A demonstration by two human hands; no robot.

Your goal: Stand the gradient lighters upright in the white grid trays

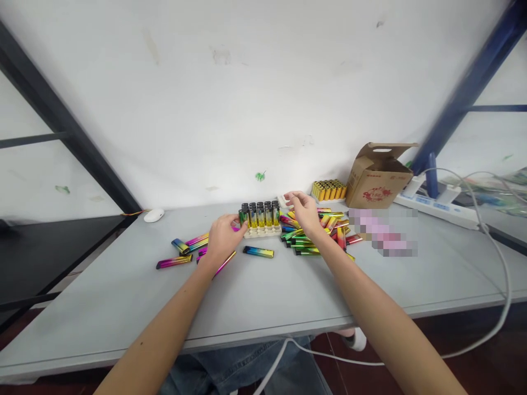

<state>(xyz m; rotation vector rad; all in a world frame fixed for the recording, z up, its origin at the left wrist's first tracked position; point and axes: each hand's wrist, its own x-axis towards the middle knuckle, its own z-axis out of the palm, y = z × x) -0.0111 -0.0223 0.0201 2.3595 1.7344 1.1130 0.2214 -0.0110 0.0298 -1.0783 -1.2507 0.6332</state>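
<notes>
Several shiny yellow-green lighters (261, 214) with black tops stand upright in rows in a cream holder (263, 232). At the holder's left end, my left hand (224, 237) has its thumb and fingers closed around a green lighter (243, 215) at the front corner. Part of a magenta lighter shows beside those fingers. My right hand (305, 211) hovers right of the holder, over a pile of colourful lighters (294, 238). Its fingers are bent and slightly apart, with nothing visible between them. A single blue-yellow lighter (258, 252) lies in front of the holder.
Pink-gold lighters (175, 261) lie loose on the left of the grey table (135, 312). Behind the pile stand a tray of yellow lighters (329, 190) and an open cardboard box (376, 181). A white power strip (440, 209) with cables is on the right; a white mouse (153, 215) is on the left.
</notes>
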